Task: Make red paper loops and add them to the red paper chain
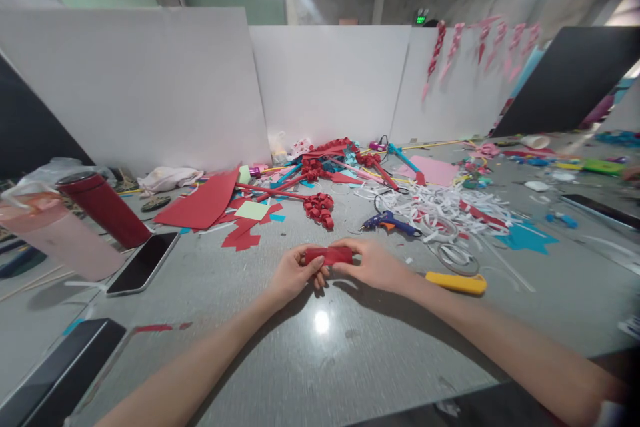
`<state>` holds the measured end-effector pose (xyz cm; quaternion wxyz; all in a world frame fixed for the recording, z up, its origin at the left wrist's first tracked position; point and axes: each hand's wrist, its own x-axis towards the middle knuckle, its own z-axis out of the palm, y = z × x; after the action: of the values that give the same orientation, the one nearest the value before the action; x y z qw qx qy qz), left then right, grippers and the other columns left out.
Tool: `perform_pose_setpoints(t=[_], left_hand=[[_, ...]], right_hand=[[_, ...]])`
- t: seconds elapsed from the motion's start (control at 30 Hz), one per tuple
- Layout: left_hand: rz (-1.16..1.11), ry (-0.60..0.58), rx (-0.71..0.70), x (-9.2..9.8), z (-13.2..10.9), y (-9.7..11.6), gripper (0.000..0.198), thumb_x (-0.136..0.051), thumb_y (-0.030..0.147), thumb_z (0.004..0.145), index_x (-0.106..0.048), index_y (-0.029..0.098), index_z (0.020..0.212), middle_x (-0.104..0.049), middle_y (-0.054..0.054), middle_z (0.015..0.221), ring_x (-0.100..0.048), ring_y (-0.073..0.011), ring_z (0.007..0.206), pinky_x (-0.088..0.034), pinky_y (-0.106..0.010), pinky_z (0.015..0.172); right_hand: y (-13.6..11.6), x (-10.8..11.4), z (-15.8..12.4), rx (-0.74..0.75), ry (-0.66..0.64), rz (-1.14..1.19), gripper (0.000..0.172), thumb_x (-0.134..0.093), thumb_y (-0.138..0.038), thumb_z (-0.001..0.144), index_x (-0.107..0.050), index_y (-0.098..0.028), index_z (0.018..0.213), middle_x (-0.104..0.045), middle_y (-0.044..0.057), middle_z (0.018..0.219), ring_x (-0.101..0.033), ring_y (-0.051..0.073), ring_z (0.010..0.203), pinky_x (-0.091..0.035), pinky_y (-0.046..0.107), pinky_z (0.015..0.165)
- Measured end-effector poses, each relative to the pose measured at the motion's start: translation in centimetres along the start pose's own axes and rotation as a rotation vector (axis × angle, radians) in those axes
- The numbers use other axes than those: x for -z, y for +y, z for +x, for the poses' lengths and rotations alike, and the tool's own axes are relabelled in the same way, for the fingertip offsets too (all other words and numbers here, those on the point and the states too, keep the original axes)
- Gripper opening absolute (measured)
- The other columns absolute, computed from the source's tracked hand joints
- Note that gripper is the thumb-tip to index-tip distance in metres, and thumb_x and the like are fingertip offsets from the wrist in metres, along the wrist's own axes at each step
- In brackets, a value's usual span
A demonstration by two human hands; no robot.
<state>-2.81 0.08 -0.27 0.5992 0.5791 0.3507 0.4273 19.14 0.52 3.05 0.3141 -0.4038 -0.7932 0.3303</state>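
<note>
Bare forearms point(215, 353) stretched across the grey desk point(395, 360), and a short red strip point(333, 255) was held between the two hands over its middle. The left hand point(293, 273) pinched one end, the right hand point(375, 263) the other. Beyond them lay a curly red paper cluster point(319, 208) and a blue glue gun point(397, 224); a yellow cutter point(456, 283) sat by the right wrist.

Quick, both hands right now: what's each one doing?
Left hand: closed on the left end of the red strip, thumb on its near side.
Right hand: closed on the strip's right end.
</note>
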Motion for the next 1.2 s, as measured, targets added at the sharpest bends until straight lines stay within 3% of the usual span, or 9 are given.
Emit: perform_pose_setpoints(t=[0.07, 0.2, 0.43, 0.6, 0.83, 1.2], left_hand=[[-0.001, -0.024, -0.003, 0.1, 0.0, -0.1, 0.047, -0.073, 0.049, 0.086, -0.063, 0.01, 0.111, -0.071, -0.007, 0.075, -0.066, -0.0154, 0.053, -0.055, -0.028, 0.053], [-0.008, -0.032, -0.008, 0.1, 0.1, -0.1, 0.046, -0.074, 0.049, 0.085, -0.065, 0.01, 0.107, -0.072, -0.008, 0.075, -0.065, -0.0144, 0.053, -0.055, -0.027, 0.054], [-0.042, -0.021, 0.015, -0.1, -0.1, 0.6, 0.058, -0.074, 0.048, 0.085, -0.056, 0.011, 0.124, -0.073, -0.007, 0.076, -0.067, -0.0171, 0.056, -0.056, -0.03, 0.055], [0.066, 0.016, -0.019, -0.1, -0.3, 0.5, 0.051, -0.072, 0.047, 0.087, -0.058, 0.014, 0.123, -0.07, -0.003, 0.071, -0.065, -0.0154, 0.057, -0.054, -0.028, 0.058], [0.336, 0.065, -0.19, 0.2, -0.3, 0.1, 0.042, -0.081, 0.034, 0.079, -0.068, 0.019, 0.116, -0.072, -0.01, 0.114, -0.068, -0.0229, 0.103, -0.053, -0.034, 0.091], [0.315, 0.103, -0.136, -0.3, -0.5, 0.2, 0.033, -0.077, 0.034, 0.083, -0.07, 0.016, 0.11, -0.075, -0.011, 0.107, -0.071, -0.022, 0.092, -0.056, -0.031, 0.08]], right_hand=[[-0.6, 0.0, -0.2, 0.085, 0.043, -0.141, 0.039, -0.077, -0.033, 0.083, -0.071, -0.024, 0.12, -0.074, 0.008, 0.118, -0.068, 0.026, 0.107, -0.049, 0.04, 0.095], [-1.1, 0.1, -0.4, 0.16, 0.038, -0.232, 0.04, -0.075, -0.034, 0.086, -0.069, -0.024, 0.125, -0.071, 0.009, 0.123, -0.065, 0.026, 0.113, -0.047, 0.04, 0.1], [-1.0, 0.4, -0.2, 0.105, 0.014, -0.174, 0.041, -0.074, -0.036, 0.087, -0.07, -0.022, 0.125, -0.073, 0.009, 0.124, -0.067, 0.026, 0.112, -0.048, 0.041, 0.099], [-1.5, 0.5, -0.2, 0.042, 0.018, -0.091, 0.036, -0.076, -0.033, 0.084, -0.073, -0.023, 0.119, -0.075, 0.008, 0.117, -0.068, 0.025, 0.105, -0.05, 0.039, 0.094], [-2.0, 0.6, -0.3, 0.008, -0.01, -0.001, 0.029, -0.075, -0.032, 0.085, -0.074, -0.022, 0.112, -0.076, 0.005, 0.109, -0.068, 0.023, 0.1, -0.049, 0.034, 0.089], [-0.5, 0.1, 0.0, -0.081, -0.008, 0.158, 0.03, -0.077, -0.039, 0.082, -0.074, -0.021, 0.106, -0.076, 0.006, 0.103, -0.07, 0.023, 0.096, -0.052, 0.034, 0.086]])
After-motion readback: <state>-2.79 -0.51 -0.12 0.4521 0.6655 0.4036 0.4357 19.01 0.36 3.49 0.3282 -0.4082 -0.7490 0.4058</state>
